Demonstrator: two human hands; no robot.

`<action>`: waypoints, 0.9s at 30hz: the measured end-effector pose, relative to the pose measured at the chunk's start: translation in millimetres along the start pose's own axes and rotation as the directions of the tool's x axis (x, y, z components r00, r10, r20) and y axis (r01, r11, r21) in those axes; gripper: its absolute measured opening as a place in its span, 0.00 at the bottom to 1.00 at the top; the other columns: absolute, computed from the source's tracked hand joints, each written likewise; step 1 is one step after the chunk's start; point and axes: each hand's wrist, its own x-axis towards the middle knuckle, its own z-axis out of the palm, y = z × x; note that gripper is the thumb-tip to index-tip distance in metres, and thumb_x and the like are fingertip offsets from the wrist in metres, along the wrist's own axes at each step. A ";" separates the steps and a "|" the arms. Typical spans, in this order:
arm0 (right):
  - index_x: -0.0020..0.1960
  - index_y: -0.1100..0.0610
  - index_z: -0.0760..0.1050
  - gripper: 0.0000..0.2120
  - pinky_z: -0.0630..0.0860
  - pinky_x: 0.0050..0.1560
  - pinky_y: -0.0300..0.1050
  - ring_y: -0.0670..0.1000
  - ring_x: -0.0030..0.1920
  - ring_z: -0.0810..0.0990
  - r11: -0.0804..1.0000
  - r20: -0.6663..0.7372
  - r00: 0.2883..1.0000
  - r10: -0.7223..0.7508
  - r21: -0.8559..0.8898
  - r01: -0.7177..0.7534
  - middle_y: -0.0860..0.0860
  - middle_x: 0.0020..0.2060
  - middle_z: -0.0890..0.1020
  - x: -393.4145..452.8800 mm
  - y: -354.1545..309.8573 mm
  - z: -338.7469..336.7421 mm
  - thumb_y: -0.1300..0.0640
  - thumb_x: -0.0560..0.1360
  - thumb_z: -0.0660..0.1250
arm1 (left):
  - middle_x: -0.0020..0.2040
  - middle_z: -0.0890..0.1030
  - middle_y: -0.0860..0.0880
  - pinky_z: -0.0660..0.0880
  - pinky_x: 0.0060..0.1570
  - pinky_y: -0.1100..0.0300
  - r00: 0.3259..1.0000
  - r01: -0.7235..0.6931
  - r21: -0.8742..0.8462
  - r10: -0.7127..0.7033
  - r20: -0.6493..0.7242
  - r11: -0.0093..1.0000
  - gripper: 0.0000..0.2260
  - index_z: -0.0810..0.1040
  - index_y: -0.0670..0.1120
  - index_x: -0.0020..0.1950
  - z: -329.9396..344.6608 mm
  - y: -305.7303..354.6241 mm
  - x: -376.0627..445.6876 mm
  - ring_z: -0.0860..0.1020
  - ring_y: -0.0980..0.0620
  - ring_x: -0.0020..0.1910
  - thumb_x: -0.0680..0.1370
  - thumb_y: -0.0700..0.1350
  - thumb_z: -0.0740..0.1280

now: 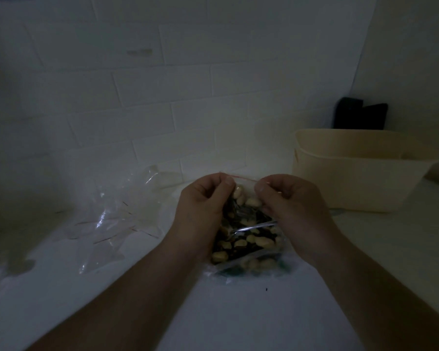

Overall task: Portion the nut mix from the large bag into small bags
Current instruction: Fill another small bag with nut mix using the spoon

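Nut mix [243,239] fills a small clear bag [249,224] held up between both hands, just above the white counter [213,312]. Left hand [203,206] has its fingers curled, thumb and forefinger pinching the bag's top edge at the left end of the red zip strip [241,177]. Right hand [289,209] pinches the same strip at its right end, fingers curled in the same way. Pale and dark pieces show through the plastic between the two palms. A metal spoon handle [254,227] crosses the bag near the right palm; I cannot tell whether it is inside the bag. Left of the hands lies a loose heap of empty clear bags [112,214] with thin red strips. Off to the right stands a cream tub [360,183], and behind it a dark object [360,117] leans against the tiled wall [162,84].
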 end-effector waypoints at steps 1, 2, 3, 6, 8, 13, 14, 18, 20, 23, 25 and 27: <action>0.47 0.48 0.85 0.04 0.83 0.55 0.63 0.54 0.46 0.87 1.000 -0.002 1.000 -0.004 -0.002 0.004 0.49 0.42 0.87 -0.3 -0.5 1.0 0.51 0.78 0.72 | 0.40 0.82 0.38 0.80 0.47 0.51 1.000 -0.001 -0.002 0.001 0.009 1.000 0.13 0.76 0.30 0.47 0.1 -0.1 -0.1 0.81 0.45 0.39 0.84 0.40 0.65; 0.47 0.49 0.85 0.04 0.83 0.55 0.63 0.53 0.46 0.87 1.000 -0.012 1.000 -0.006 -0.002 0.006 0.50 0.42 0.87 -0.2 -0.6 2.2 0.52 0.79 0.72 | 0.41 0.82 0.38 0.80 0.48 0.49 1.000 0.000 -0.002 0.000 0.019 1.000 0.13 0.76 0.31 0.47 0.6 -0.3 -0.2 0.81 0.44 0.40 0.85 0.40 0.65; 0.47 0.50 0.85 0.05 0.84 0.54 0.62 0.53 0.46 0.87 1.000 -0.022 1.000 -0.008 -0.001 0.008 0.50 0.41 0.87 -0.5 -1.0 3.0 0.52 0.79 0.71 | 0.41 0.82 0.37 0.79 0.49 0.48 1.000 0.005 -0.002 -0.005 0.024 1.000 0.13 0.77 0.31 0.46 1.0 -0.7 -0.5 0.81 0.43 0.41 0.84 0.40 0.65; 0.44 0.51 0.84 0.07 0.84 0.50 0.60 0.53 0.42 0.86 1.000 -0.027 0.999 -0.030 -0.011 0.029 0.50 0.38 0.86 -0.8 -2.3 3.9 0.53 0.80 0.70 | 0.41 0.83 0.39 0.78 0.47 0.50 0.999 0.032 -0.006 -0.032 0.005 0.999 0.09 0.82 0.39 0.45 2.3 -1.1 -0.7 0.79 0.43 0.41 0.83 0.41 0.67; 0.42 0.52 0.83 0.09 0.81 0.44 0.57 0.53 0.38 0.83 0.999 -0.018 0.999 -0.040 -0.011 0.040 0.50 0.36 0.85 -1.2 -2.6 2.7 0.54 0.80 0.70 | 0.41 0.83 0.40 0.79 0.43 0.53 0.999 0.054 -0.013 -0.054 0.000 0.998 0.09 0.84 0.42 0.45 3.4 -0.1 -1.2 0.80 0.44 0.40 0.83 0.41 0.67; 0.44 0.53 0.84 0.06 0.81 0.43 0.48 0.50 0.40 0.85 0.999 -0.029 0.999 -0.029 0.020 0.030 0.51 0.38 0.87 -3.3 -4.3 3.2 0.55 0.79 0.71 | 0.42 0.85 0.42 0.81 0.50 0.49 0.998 0.054 0.029 -0.055 0.009 0.998 0.06 0.85 0.42 0.48 1.5 -1.0 -1.5 0.82 0.46 0.42 0.82 0.40 0.69; 0.45 0.53 0.84 0.06 0.81 0.42 0.47 0.49 0.40 0.86 1.000 -0.031 0.999 -0.028 0.009 0.028 0.50 0.38 0.87 -3.4 -4.1 3.4 0.54 0.79 0.71 | 0.42 0.85 0.43 0.81 0.50 0.48 0.999 0.046 0.054 -0.047 0.009 0.997 0.06 0.85 0.43 0.48 0.8 -1.6 -1.3 0.82 0.47 0.41 0.82 0.40 0.70; 0.45 0.52 0.84 0.05 0.82 0.45 0.47 0.49 0.42 0.86 0.999 -0.041 0.999 -0.028 -0.033 0.027 0.48 0.39 0.87 -3.3 -4.2 2.7 0.53 0.78 0.72 | 0.42 0.86 0.42 0.81 0.49 0.50 1.000 0.028 0.126 -0.029 0.007 0.992 0.06 0.85 0.42 0.48 -2.3 -3.9 0.9 0.83 0.48 0.41 0.82 0.41 0.70; 0.44 0.51 0.84 0.04 0.79 0.42 0.38 0.44 0.40 0.85 0.995 -0.047 0.997 -0.056 -0.087 0.052 0.45 0.38 0.87 -3.5 -5.1 1.9 0.53 0.78 0.72 | 0.43 0.86 0.42 0.81 0.48 0.50 1.000 0.018 0.183 -0.020 0.010 0.983 0.06 0.85 0.42 0.48 -3.2 -4.2 2.1 0.83 0.48 0.40 0.82 0.41 0.70; 0.45 0.50 0.84 0.04 0.75 0.38 0.30 0.40 0.39 0.84 0.986 -0.034 0.996 -0.078 -0.152 0.072 0.43 0.38 0.86 -5.1 -6.9 1.5 0.53 0.78 0.72 | 0.42 0.86 0.41 0.81 0.47 0.51 1.000 0.013 0.218 -0.017 0.016 0.976 0.07 0.84 0.42 0.48 -3.1 -3.8 1.7 0.83 0.49 0.40 0.83 0.42 0.69; 0.46 0.50 0.84 0.04 0.75 0.39 0.33 0.41 0.40 0.84 0.990 -0.021 0.998 -0.053 -0.130 0.050 0.44 0.40 0.86 -5.8 -7.4 1.7 0.51 0.78 0.71 | 0.43 0.86 0.40 0.82 0.48 0.48 1.000 0.019 0.211 -0.023 0.021 0.977 0.07 0.83 0.43 0.47 -3.5 -4.6 1.6 0.83 0.47 0.41 0.83 0.42 0.68; 0.46 0.49 0.84 0.05 0.76 0.40 0.34 0.41 0.41 0.84 0.994 -0.013 0.999 -0.031 -0.107 0.030 0.43 0.40 0.86 -6.1 -6.7 3.2 0.49 0.79 0.71 | 0.44 0.86 0.39 0.82 0.51 0.45 1.000 0.009 0.209 -0.015 0.026 0.978 0.08 0.83 0.43 0.47 -3.8 -4.8 1.9 0.83 0.46 0.42 0.83 0.42 0.68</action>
